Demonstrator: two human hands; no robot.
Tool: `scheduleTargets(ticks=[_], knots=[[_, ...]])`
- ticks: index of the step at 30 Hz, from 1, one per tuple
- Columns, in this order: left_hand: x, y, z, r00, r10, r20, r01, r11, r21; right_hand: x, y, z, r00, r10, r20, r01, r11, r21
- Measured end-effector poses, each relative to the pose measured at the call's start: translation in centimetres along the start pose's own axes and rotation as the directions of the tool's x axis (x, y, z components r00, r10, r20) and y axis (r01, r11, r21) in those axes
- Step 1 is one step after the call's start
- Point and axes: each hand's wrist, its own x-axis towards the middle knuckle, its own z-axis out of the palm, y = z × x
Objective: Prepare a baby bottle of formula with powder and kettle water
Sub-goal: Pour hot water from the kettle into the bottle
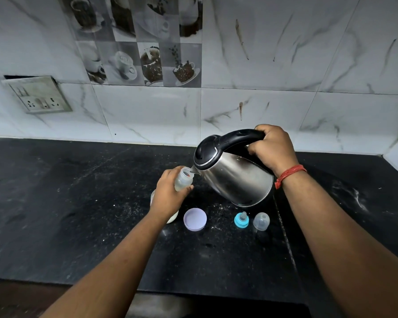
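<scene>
My right hand (272, 146) grips the black handle of a steel kettle (234, 177), which is tilted to the left above the counter. Its spout touches the open mouth of a small clear baby bottle (183, 179). My left hand (168, 191) is wrapped around that bottle and holds it tilted toward the spout. Under my left wrist, a white powder jar (173, 217) is mostly hidden. Its lilac lid (195, 219) lies upside down on the counter. A blue-ringed teat (241, 219) and a clear dome cap (261, 221) stand to the lid's right.
The black stone counter (78, 203) carries scattered white specks and smears. A marble-tiled wall (285, 99) runs along the back and turns at the far right. A socket plate (38, 95) is set in the wall at the left. The counter's front edge is below my arms.
</scene>
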Motion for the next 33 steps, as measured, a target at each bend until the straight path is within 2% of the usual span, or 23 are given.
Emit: scheduleTargets(ticks=[14,22,33], knots=[[0.1,0.1,-0.2,1.000,0.007,-0.003,-0.007,1.000,-0.020,1.0,-3.5,-0.7,0.990,-0.123,0.067,0.134,0.973,-0.189],[0.2,0.4,-0.2,1.000,0.007,0.015,-0.006,0.999,-0.053,2.1,-5.5,-0.4,0.969,-0.220,0.115,0.247,0.904,-0.348],[0.7,0.0,-0.1,1.000,0.004,0.016,-0.003,0.996,-0.085,3.0,-7.2,-0.1,0.944,-0.285,0.165,0.329,0.843,-0.425]])
